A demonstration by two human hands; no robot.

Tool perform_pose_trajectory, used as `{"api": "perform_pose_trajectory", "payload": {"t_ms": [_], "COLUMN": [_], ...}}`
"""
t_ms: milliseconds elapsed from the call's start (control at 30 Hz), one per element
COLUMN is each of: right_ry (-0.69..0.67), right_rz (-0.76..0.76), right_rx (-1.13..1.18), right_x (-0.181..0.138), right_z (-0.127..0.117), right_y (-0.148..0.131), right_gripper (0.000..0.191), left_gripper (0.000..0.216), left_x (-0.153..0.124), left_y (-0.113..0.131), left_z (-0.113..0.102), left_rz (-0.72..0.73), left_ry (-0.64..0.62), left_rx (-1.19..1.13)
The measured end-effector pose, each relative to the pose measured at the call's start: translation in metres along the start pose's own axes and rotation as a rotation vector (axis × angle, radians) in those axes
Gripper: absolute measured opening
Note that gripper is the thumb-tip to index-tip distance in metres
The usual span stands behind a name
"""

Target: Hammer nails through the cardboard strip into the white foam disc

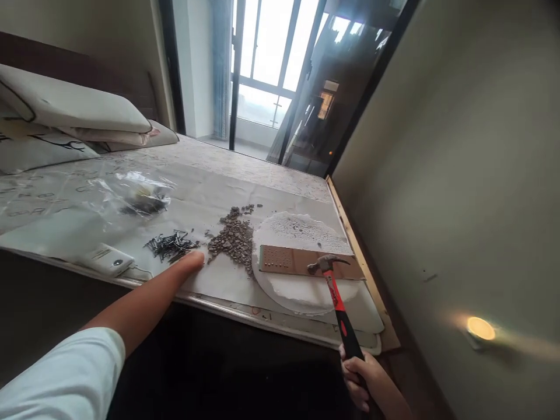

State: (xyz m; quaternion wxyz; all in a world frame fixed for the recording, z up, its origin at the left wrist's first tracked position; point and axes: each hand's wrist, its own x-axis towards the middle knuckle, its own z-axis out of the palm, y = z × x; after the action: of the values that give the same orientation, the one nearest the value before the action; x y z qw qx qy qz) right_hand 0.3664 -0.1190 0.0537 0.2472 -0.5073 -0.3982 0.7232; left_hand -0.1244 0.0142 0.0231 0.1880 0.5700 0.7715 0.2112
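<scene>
My right hand (pixel 359 376) is wrapped round the black and red handle of a claw hammer (pixel 336 291). The hammer's head lies over a brown board (pixel 301 265), though I cannot tell whether it touches. Rows of small dots or holes mark the board's left part. Under the board is a round white slab (pixel 301 294) with a rough, broken surface. The rounded end of my left arm (pixel 193 261) is beside a pile of dark nails (pixel 168 244); no fingers show there. To its right, grey-brown crumbled bits (pixel 234 236) are heaped against the slab.
A clear plastic bag (pixel 142 192) with dark contents lies behind the nails. At the front left edge is a white power strip (pixel 109 259) with a cord. White sheeting covers the bed (pixel 280 169); folded bedding (pixel 83 111) is at left. A wall (pixel 459 204) stands close on the right.
</scene>
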Motion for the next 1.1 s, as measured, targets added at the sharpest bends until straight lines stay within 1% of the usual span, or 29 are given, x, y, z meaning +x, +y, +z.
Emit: {"api": "perform_pose_trajectory", "payload": {"t_ms": [100,133,200,267,333,400,433,467,533,567,633,700,800,900,967,1100], "right_ry": [-0.009,-0.013,-0.014,0.000,0.013,0.014,0.011,0.008,0.000,-0.002,0.003,0.013,0.008,-0.013,-0.019,-0.021], "right_rz": [0.000,0.004,0.016,0.021,0.022,0.020,0.019,0.019,0.016,0.016,0.021,0.025,0.032,0.033,0.028,0.035], "right_rx": [0.070,0.078,0.079,0.083,0.092,0.105,0.108,0.111,0.119,0.121,0.130,0.137,0.156,0.170,0.177,0.187], "right_x": [0.001,0.001,0.002,0.001,0.001,0.000,0.000,0.000,0.001,0.001,0.000,0.000,0.000,0.001,0.003,0.004], "right_z": [0.003,0.004,0.005,0.005,0.006,0.007,0.007,0.007,0.007,0.007,0.007,0.006,0.005,0.002,-0.002,-0.006], "right_y": [-0.007,-0.008,-0.011,-0.013,-0.015,-0.017,-0.018,-0.019,-0.020,-0.020,-0.021,-0.022,-0.023,-0.021,-0.018,-0.016], "right_gripper": [0.023,0.023,0.023,0.022,0.021,0.020,0.020,0.020,0.020,0.020,0.019,0.019,0.019,0.020,0.020,0.020], "left_gripper": [0.030,0.026,0.016,0.014,0.023,0.030,0.034,0.037,0.040,0.040,0.042,0.046,0.048,0.044,0.042,0.041], "left_x": [0.007,0.009,0.010,0.008,0.004,-0.003,-0.006,-0.010,-0.016,-0.018,-0.019,-0.016,-0.007,0.003,0.006,0.007], "left_y": [0.012,0.019,0.039,0.065,0.094,0.123,0.137,0.150,0.173,0.183,0.199,0.210,0.218,0.218,0.217,0.215], "left_z": [-0.005,-0.007,-0.010,-0.010,-0.004,0.005,0.010,0.016,0.028,0.033,0.043,0.053,0.067,0.080,0.087,0.095], "left_rz": [-0.069,-0.067,-0.013,0.099,0.207,0.253,0.291,0.371,0.563,0.625,0.680,0.668,0.616,0.596,0.614,0.662], "left_ry": [-0.057,-0.075,-0.088,-0.067,-0.049,-0.066,-0.057,-0.026,0.080,0.122,0.145,0.100,0.029,-0.027,-0.063,-0.071], "left_rx": [0.070,0.078,0.045,-0.041,-0.114,-0.160,-0.147,-0.091,0.094,0.164,0.238,0.221,0.140,0.105,0.103,0.152]}}
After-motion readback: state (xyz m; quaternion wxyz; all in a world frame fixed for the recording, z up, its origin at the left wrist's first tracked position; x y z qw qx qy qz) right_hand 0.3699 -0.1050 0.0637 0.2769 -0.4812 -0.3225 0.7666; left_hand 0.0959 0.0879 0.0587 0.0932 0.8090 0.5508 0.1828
